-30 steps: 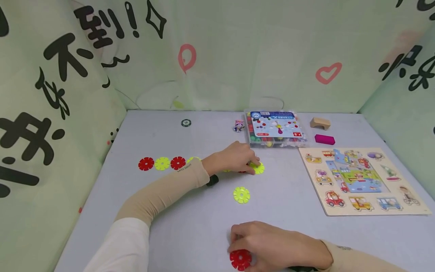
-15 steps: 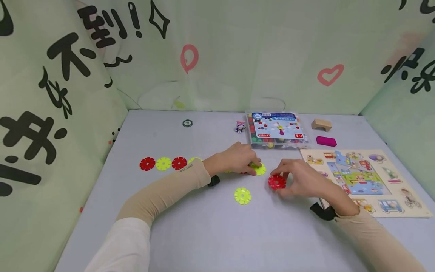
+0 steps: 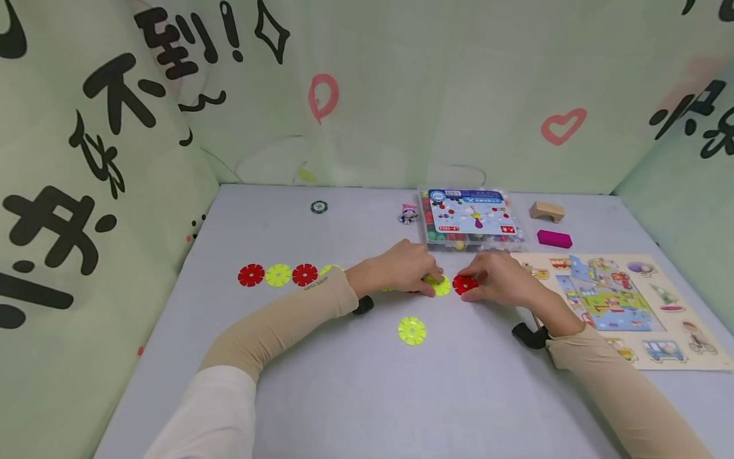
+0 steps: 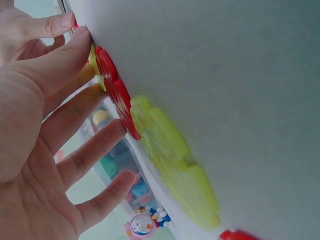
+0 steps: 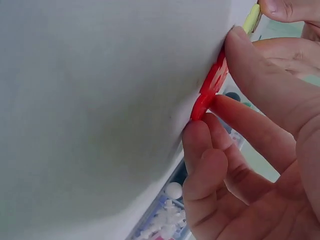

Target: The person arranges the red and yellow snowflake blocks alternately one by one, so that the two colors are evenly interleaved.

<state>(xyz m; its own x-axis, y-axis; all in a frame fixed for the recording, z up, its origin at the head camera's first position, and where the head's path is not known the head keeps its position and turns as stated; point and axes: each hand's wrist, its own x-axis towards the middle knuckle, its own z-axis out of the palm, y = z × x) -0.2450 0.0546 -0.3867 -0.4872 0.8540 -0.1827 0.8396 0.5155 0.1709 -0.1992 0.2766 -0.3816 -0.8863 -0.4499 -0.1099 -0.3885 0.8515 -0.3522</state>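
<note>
My right hand [image 3: 504, 278] pinches a red snowflake disc [image 3: 464, 285] between thumb and fingers, down at the tabletop; its slotted edge shows in the right wrist view. Just left of it, a yellow-green snowflake disc [image 3: 442, 286] is pinched at its edges by the thumb and index finger of my left hand [image 3: 404, 268]. The other left fingers spread out beside a red disc [image 4: 117, 92] and a larger-looking yellow-green disc [image 4: 172, 155]. These belong to a row alternating red and yellow-green, starting at a red disc [image 3: 251, 275]. My left forearm hides the row's middle.
A loose yellow-green disc [image 3: 412, 331] lies nearer than the row. Behind the hands stand a clear bead box [image 3: 476, 217] and a small figurine [image 3: 408, 213]. Right are a wooden arch block [image 3: 547, 211], a magenta block [image 3: 554, 239] and a puzzle board [image 3: 682, 344], partly under my right forearm.
My right hand has carried the red disc from the near edge up and forward, then left, to the row's right end. The left hand has stayed at the yellow-green disc.
</note>
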